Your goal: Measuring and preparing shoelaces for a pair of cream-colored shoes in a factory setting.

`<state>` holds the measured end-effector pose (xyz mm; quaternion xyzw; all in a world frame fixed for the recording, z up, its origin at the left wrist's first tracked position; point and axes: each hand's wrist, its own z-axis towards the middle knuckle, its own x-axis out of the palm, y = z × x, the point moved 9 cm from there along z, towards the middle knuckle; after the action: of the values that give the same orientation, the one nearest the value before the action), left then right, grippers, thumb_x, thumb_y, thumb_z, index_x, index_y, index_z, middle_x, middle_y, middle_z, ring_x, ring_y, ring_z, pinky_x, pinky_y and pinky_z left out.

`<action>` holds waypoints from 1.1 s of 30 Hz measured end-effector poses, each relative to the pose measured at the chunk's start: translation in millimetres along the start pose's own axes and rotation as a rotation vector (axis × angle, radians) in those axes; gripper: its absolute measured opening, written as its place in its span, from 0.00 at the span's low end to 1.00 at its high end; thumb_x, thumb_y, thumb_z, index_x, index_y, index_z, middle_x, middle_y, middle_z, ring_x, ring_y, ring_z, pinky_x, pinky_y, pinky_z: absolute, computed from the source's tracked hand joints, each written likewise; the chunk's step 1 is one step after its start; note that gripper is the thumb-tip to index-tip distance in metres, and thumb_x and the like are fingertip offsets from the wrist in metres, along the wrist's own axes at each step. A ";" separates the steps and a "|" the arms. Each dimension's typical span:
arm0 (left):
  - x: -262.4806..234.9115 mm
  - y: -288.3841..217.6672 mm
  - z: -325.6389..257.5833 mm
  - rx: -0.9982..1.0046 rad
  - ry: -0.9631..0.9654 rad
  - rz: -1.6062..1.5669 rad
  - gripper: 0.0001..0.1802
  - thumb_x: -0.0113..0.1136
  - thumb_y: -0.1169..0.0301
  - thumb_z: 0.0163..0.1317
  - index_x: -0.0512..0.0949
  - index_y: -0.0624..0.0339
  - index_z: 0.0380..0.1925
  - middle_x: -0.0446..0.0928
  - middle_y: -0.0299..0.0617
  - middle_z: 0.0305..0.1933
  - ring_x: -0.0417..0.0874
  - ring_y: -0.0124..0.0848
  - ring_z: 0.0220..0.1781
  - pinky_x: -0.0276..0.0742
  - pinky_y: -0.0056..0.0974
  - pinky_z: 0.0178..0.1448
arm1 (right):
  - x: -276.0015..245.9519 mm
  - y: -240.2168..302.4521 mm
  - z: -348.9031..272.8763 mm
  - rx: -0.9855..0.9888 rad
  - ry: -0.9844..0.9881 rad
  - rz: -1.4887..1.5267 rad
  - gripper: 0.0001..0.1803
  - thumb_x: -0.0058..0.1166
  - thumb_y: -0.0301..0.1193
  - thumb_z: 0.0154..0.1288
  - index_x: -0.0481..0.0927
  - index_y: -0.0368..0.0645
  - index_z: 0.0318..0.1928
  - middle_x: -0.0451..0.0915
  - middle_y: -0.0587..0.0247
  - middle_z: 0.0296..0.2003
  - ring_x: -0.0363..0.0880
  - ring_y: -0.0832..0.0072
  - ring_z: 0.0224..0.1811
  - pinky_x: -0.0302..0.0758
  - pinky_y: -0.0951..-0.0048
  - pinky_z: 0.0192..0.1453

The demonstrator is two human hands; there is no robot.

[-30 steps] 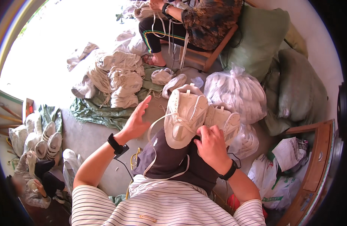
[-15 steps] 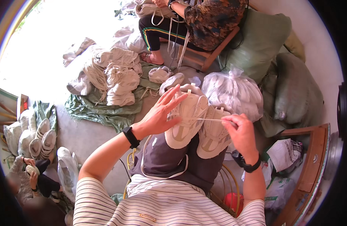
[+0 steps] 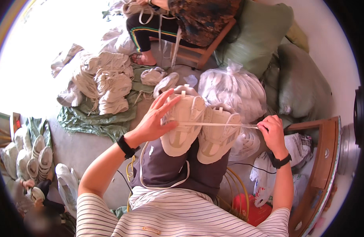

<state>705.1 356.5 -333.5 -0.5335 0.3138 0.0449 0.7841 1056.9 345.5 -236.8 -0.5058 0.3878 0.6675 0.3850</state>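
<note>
Two off-white sneakers rest side by side on my lap, toes toward me: the left sneaker (image 3: 177, 136) and the right sneaker (image 3: 218, 138). My left hand (image 3: 156, 118) lies along the outer side of the left sneaker, fingers spread and thumb over its front. A flat white shoelace (image 3: 225, 125) runs taut across both sneakers from the left one. Its far end is pinched in the closed fingers of my right hand (image 3: 271, 132), out to the right of the shoes. Another stretch of lace (image 3: 141, 168) hangs loosely over my dark trousers.
A heap of sneakers (image 3: 110, 79) lies on a green sheet (image 3: 95, 124) ahead left. Clear bags of shoes (image 3: 233, 89) stand beyond my knees, near large green sacks (image 3: 257, 37). A co-worker sits on a wooden chair (image 3: 219, 43); another person works at lower left. A wooden frame (image 3: 326, 158) stands right.
My right hand has drawn the shoelace out to the right, so a longer stretch shows. My left hand keeps its place on the left sneaker. The whole view has shifted slightly.
</note>
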 end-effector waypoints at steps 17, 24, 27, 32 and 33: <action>78.7 -28.6 72.3 -0.090 0.049 -0.011 0.41 0.62 0.73 0.55 0.63 0.54 0.73 0.49 0.49 0.81 0.48 0.48 0.82 0.46 0.50 0.81 | -87.3 -320.4 -159.6 0.448 -0.223 -0.427 0.02 0.64 0.26 0.55 0.86 0.43 0.30 0.76 0.60 0.30 0.76 0.59 0.38 0.72 0.58 0.43; 100.2 -56.8 89.7 -0.116 0.059 -0.044 0.42 0.61 0.76 0.52 0.65 0.56 0.72 0.50 0.50 0.81 0.51 0.47 0.82 0.46 0.49 0.81 | -162.9 -393.3 -251.2 0.691 -0.300 -0.568 0.05 0.62 0.25 0.58 0.88 0.41 0.35 0.80 0.55 0.35 0.81 0.56 0.41 0.76 0.58 0.45; 106.8 -68.8 92.8 -0.119 0.051 -0.075 0.42 0.61 0.77 0.52 0.65 0.56 0.71 0.50 0.51 0.81 0.52 0.47 0.81 0.47 0.49 0.81 | -191.8 -406.2 -286.6 0.872 -0.393 -0.582 0.06 0.59 0.25 0.62 0.88 0.42 0.38 0.81 0.55 0.36 0.81 0.54 0.41 0.78 0.58 0.45; 108.4 -80.9 88.1 -0.146 0.061 -0.047 0.41 0.61 0.76 0.54 0.64 0.55 0.72 0.49 0.51 0.81 0.52 0.47 0.81 0.48 0.49 0.81 | -214.4 -413.4 -306.8 0.885 -0.455 -0.605 0.07 0.57 0.26 0.65 0.88 0.43 0.39 0.83 0.54 0.37 0.83 0.53 0.43 0.78 0.58 0.46; 107.3 -86.4 86.9 -0.134 0.034 -0.037 0.40 0.61 0.76 0.55 0.66 0.54 0.71 0.48 0.53 0.81 0.51 0.49 0.82 0.47 0.51 0.81 | -216.2 -413.9 -307.6 0.909 -0.469 -0.600 0.08 0.56 0.27 0.66 0.88 0.43 0.40 0.84 0.52 0.38 0.83 0.53 0.43 0.78 0.59 0.46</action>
<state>864.5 366.4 -301.3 -0.5913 0.3135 0.0423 0.7418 1589.4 206.9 -137.0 -0.2169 0.3795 0.3904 0.8102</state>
